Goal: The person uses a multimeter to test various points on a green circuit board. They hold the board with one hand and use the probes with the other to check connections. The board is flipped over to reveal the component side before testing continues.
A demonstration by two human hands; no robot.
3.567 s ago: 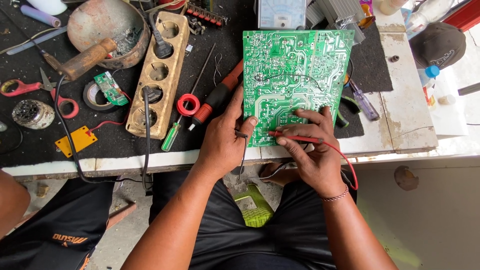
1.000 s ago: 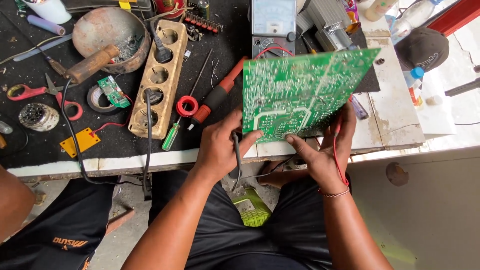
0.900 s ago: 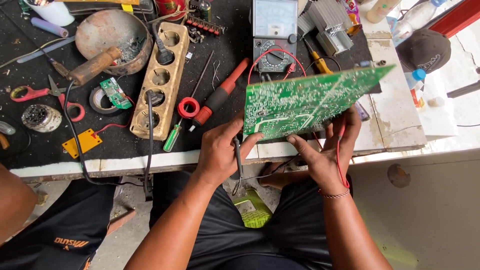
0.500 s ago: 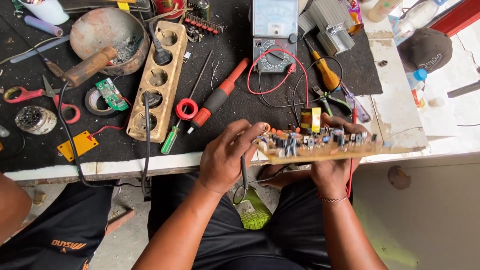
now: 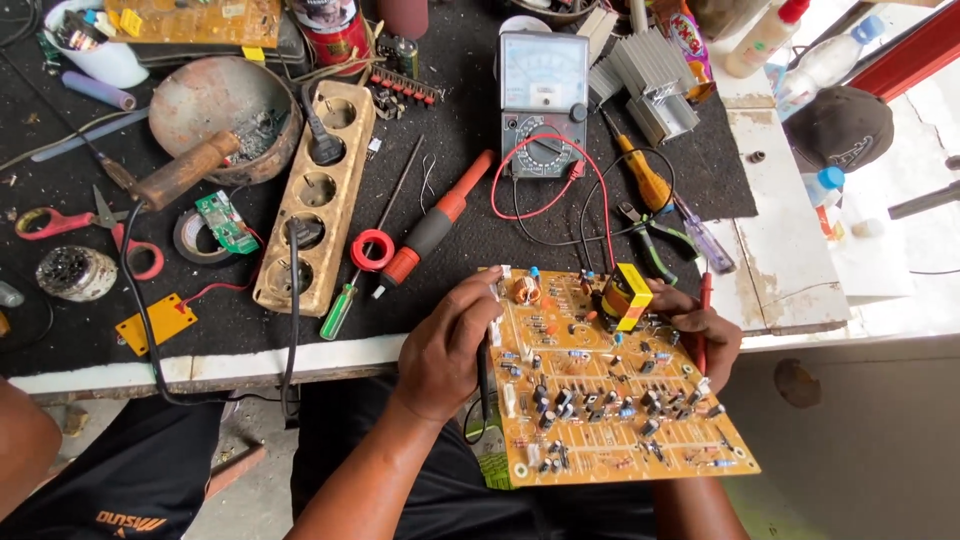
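- circuit board [image 5: 615,400] sits component side up over my lap, just off the bench edge [image 5: 200,365], long axis running away from me
- left hand [image 5: 450,345] clamped on its left edge, black probe under the fingers
- right hand [image 5: 705,335] grips the far right corner with the red probe [image 5: 703,320], mostly hidden I think

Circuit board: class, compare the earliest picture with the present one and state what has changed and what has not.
The circuit board has been flipped from green solder side to component side up. The left hand and right hand kept hold of its edges, probes included. The multimeter and bench tools stayed put.
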